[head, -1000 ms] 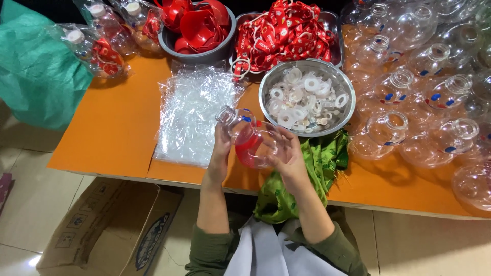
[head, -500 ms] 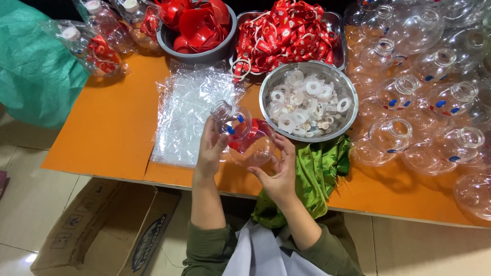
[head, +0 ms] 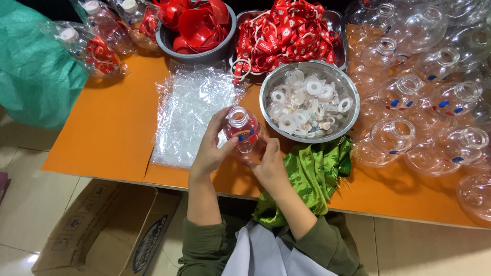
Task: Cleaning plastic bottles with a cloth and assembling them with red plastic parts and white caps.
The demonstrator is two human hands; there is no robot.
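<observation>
1. Both hands have turned the clear bottle (head: 242, 130) upright since a moment ago; its open neck now faces up, red piece inside.
2. Left hand (head: 210, 149) pinches the bottle's side, thumb by the neck; right hand (head: 269, 162) cups it from below.
3. Bottle sits just left of the steel bowl (head: 309, 102) of white rings, above the orange table (head: 112, 128).

Bare orange table (head: 110, 128) lies open leftward; steel bowl (head: 309, 101) and clear bottles (head: 419, 133) crowd right.
</observation>
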